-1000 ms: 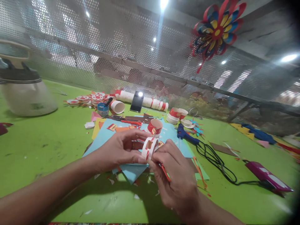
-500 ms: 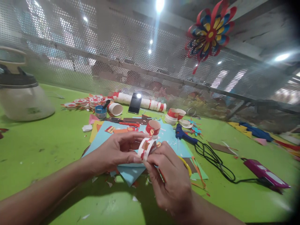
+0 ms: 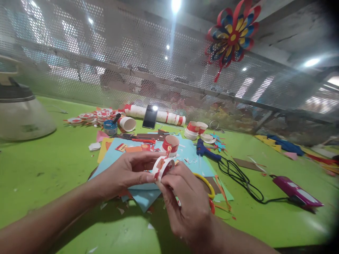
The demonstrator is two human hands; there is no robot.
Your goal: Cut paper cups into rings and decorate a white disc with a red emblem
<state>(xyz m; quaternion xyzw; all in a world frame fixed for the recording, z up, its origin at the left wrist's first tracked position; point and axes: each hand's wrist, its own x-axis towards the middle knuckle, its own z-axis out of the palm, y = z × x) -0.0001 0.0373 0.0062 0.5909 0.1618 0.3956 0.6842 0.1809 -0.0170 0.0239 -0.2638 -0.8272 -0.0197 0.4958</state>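
A white paper ring with red and orange patches (image 3: 160, 168) is held up between my two hands. My left hand (image 3: 129, 171) pinches its left side between thumb and fingers. At the ring's lower right edge, my right hand (image 3: 188, 204) is closed on it, with some fingertips hidden inside or behind the ring. Just beyond stands a red and white cardboard ring (image 3: 171, 145) on light blue paper (image 3: 108, 164). Yellow and red loops, apparently scissors handles (image 3: 208, 186), show partly behind my right hand.
A blue glue gun (image 3: 209, 151) lies to the right, its black cord running to a purple power strip (image 3: 296, 190). Behind are a phone (image 3: 150, 117), a blue jar (image 3: 110, 127), a long white tube (image 3: 137, 110) and several cardboard rings (image 3: 192, 130). A large container (image 3: 25, 120) stands left.
The view has shifted slightly, so most things sit a little further left. The paper ring has turned a little, showing more of its inside. Both hands keep their hold.
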